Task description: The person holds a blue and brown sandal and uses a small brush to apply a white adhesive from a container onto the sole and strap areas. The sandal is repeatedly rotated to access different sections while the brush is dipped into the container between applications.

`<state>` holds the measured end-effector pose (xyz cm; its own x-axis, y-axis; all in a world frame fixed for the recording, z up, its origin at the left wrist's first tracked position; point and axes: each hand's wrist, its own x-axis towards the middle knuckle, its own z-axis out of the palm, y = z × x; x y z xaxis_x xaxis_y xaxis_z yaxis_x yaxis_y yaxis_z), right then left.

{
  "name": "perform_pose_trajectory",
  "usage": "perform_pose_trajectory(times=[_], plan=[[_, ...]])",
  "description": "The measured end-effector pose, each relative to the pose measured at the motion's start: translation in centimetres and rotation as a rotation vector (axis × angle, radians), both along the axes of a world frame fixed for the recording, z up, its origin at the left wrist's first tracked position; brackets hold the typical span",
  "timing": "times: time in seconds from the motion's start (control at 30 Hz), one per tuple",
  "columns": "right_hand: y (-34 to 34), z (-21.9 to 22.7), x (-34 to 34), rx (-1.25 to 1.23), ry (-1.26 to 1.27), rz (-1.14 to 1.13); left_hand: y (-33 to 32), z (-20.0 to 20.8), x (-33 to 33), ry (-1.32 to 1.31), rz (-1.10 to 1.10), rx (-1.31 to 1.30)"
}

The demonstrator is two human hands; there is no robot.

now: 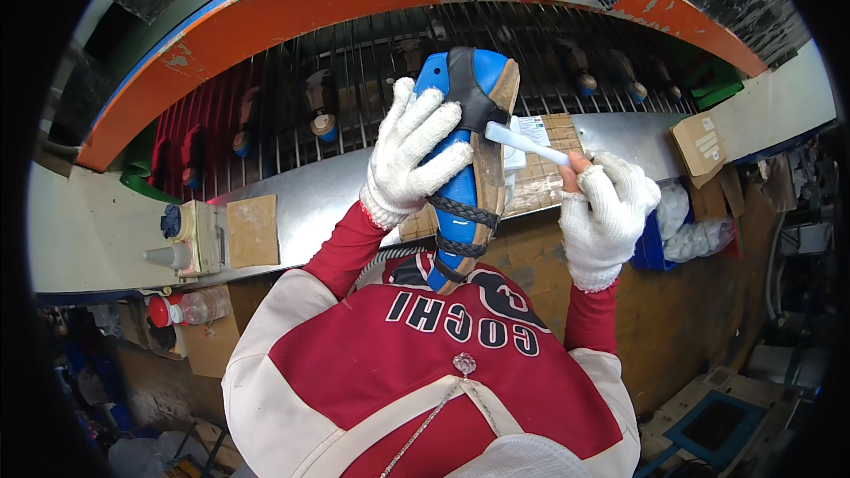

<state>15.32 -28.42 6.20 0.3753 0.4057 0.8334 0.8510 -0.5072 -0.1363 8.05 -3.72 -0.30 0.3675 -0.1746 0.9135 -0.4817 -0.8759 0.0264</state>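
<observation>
The left grip [412, 155] clasped a blue last [458, 181] wearing a sandal [465, 93], held over the bench [319, 179]; the right grip [606, 212] pinched a white brush [531, 143], its head at the sandal's side.

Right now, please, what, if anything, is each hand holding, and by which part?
Left hand: blue shoe last, by its left side. Right hand: white tool, by its handle end.

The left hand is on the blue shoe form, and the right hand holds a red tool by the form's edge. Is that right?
Not quite: the tool is white, not red, as the head view shows. The rest is right: the left hand is on the blue shoe form, and the right hand holds the tool by its edge.
</observation>
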Motion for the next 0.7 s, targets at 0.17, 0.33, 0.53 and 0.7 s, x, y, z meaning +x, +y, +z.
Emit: perform_pose_trajectory(times=[0.17, 0.33, 0.53, 0.7], plan=[[0.4, -0.3, 0.5, 0.051, 0.139, 0.108, 0.4, 0.2, -0.2, -0.01, 0.003, -0.019], [0.0, -0.2, 1.0, -0.026, 0.323, 0.182, 0.9, 0.6, -0.2, -0.059, 0.0, -0.025], [-0.1, -1.3, 0.4, 0.006, 0.432, 0.218, 1.3, 0.6, -0.5, -0.056, 0.046, -0.039], [0.1, -2.6, -0.6, 0.024, 0.592, 0.235, 1.8, 0.0, -1.1, -0.051, 0.084, -0.067]])
